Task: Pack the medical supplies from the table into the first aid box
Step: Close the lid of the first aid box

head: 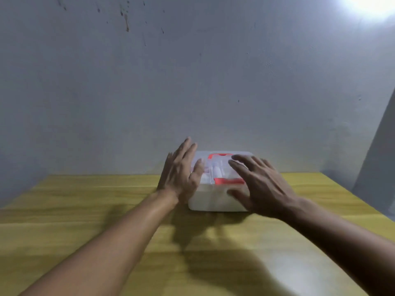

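Note:
A white first aid box (210, 199) with a clear lid and red latches (228, 180) stands on the yellow wooden table (85, 199), near its far edge by the wall. White items show blurred through the lid. My left hand (181, 174) is flat against the box's left side, fingers stretched and apart. My right hand (260, 184) hovers over the box's right half with fingers spread, thumb near the front wall; I cannot tell whether it touches. Neither hand holds anything.
A grey wall (192, 82) rises directly behind the table. A bright lamp glare (372, 5) sits at the top right. The table's right edge runs diagonally at the far right, with a grey surface beyond it.

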`<state>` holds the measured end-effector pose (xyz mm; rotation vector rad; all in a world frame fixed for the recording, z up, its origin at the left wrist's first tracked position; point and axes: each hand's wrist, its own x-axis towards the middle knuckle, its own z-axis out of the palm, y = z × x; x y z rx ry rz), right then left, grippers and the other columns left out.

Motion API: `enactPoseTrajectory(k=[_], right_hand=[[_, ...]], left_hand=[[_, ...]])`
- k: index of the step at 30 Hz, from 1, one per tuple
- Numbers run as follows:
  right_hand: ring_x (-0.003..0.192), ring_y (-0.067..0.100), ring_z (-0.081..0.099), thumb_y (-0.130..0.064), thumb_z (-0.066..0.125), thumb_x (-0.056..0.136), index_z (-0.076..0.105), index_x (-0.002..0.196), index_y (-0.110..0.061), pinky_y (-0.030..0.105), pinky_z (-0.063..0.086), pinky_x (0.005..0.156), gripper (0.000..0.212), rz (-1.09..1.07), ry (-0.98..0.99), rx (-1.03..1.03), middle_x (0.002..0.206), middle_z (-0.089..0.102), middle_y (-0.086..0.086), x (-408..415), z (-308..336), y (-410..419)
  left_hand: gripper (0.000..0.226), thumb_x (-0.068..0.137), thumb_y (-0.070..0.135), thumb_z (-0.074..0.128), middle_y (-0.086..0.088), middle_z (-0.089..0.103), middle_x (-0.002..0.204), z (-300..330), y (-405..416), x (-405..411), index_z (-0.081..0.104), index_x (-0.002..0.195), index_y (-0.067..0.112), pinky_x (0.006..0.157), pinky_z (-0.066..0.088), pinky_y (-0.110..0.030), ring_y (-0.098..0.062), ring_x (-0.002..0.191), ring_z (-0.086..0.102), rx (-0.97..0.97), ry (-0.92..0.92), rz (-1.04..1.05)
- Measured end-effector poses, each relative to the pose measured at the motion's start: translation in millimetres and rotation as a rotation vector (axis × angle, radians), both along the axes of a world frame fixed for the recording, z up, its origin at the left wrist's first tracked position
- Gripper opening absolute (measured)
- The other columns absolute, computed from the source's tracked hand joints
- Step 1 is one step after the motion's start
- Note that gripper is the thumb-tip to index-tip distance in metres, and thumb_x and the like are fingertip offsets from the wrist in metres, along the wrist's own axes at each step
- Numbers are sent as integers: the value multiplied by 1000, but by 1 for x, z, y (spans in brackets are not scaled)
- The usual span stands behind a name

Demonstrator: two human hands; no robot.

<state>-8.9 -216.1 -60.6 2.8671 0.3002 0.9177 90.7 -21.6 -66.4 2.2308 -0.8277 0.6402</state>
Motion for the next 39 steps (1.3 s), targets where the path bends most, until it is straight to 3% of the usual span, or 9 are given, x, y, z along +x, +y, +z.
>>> enactPoseTrajectory(k=[2, 5, 7, 10, 14, 20, 26, 39], right_hand=[[127, 29, 46, -62, 55, 77, 45, 136, -10, 42, 39, 104, 79, -13, 27, 43, 144, 46, 11, -9, -10, -1], [136, 28, 36, -66, 47, 79, 35, 142, -17, 41, 33, 108, 82, -48, 11, 178, 150, 37, 9, -7, -8, -7], [143, 29, 23, -69, 49, 78, 23, 147, -22, 45, 26, 113, 87, -103, 100, 193, 157, 25, 8, 1, -3, -13], [147, 27, 11, -69, 60, 74, 9, 150, -29, 47, 22, 115, 100, -145, 272, 237, 161, 12, 3, 7, -3, -19], [147, 25, 12, -62, 69, 71, 12, 151, -30, 41, 25, 114, 103, -122, 273, 327, 160, 14, 1, 6, -6, -20], [146, 23, 20, -53, 80, 63, 20, 149, -33, 42, 29, 112, 107, -139, 269, 307, 159, 22, -1, 1, -1, -23], [140, 21, 31, -58, 78, 63, 27, 148, -34, 39, 36, 104, 101, -136, 230, 273, 156, 29, -4, -11, 2, -17], [141, 22, 31, -64, 74, 63, 31, 146, -33, 40, 39, 102, 99, -156, 189, 253, 155, 32, -3, -21, -6, -11]], left_hand=[[71, 86, 46, 27, -2, 11, 162, 1, 0, -3, 29, 148, 13, 120, 14, -44, -13, 149, 13, 68, 32, -4], [77, 86, 57, 37, 2, 7, 162, 2, -1, -6, 23, 150, 17, 121, 8, -44, -11, 149, 9, 192, 78, -3], [89, 82, 64, 51, 3, 9, 162, 0, -3, -8, 18, 151, 18, 122, 6, -43, -10, 149, 7, 306, 93, 15], [106, 68, 66, 67, 2, 22, 160, -2, -7, -9, 23, 150, 15, 120, 16, -36, -12, 148, 13, 340, 78, 56], [103, 61, 61, 76, 3, 36, 153, -2, -11, -13, 34, 144, 16, 114, 27, -28, -12, 146, 21, 326, 38, 98], [95, 58, 58, 80, 5, 48, 144, 2, -8, -23, 44, 136, 18, 105, 38, -29, -12, 139, 34, 341, 16, 116], [91, 54, 65, 78, 5, 55, 136, 1, -5, -36, 51, 128, 20, 96, 45, -32, -14, 130, 46, 299, -16, 138], [79, 48, 73, 72, 6, 64, 112, -7, 0, -45, 58, 107, 22, 75, 50, -30, -17, 102, 60, 265, -86, 161]])
